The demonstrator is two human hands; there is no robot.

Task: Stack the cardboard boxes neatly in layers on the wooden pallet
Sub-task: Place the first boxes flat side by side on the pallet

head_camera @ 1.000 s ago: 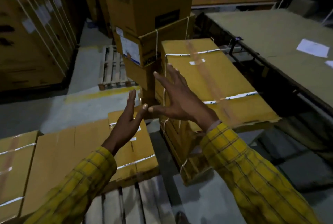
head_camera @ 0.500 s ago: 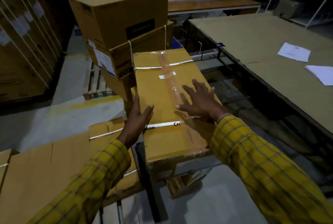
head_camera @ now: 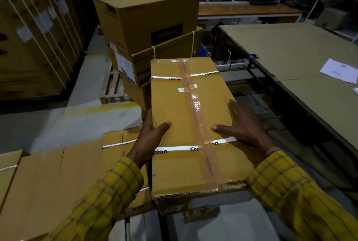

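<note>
**A:** From the head camera, what sits at the centre?

**B:** A long taped box (head_camera: 190,124), its top facing the camera, sealed lengthwise with clear tape and crossed by two white printed straps. Take it as the landmark.

**A:** And the hands?

**B:** The left hand (head_camera: 150,140) grips the box's left edge: the thumb lies on the top face and the fingers wrap down the side. The right hand (head_camera: 242,127) is at the right edge, thumb stretched flat across the top toward the tape and fingers spread along the edge. Whether those fingers curl under the edge I cannot tell. Both sleeves are yellow plaid.

**A:** Is the box on the pallet?

**B:** I cannot tell what carries it from below; its near end hangs over bare floor. Just left of it, lower down, lie the flat boxes (head_camera: 64,178), side by side. Slats of the wooden pallet (head_camera: 135,229) show just below their near edge, left of the landmark's near corner.

**A:** Beyond the box?

**B:** Directly behind its far end stands a stack of brown cartons (head_camera: 149,33), the top one plain, the one beneath it strapped and labelled. Left of that stack, a second pallet (head_camera: 114,87) rests on the floor. Right of the landmark runs a long table (head_camera: 290,52) covered in cardboard, with white papers (head_camera: 340,70) near its right side.
</note>
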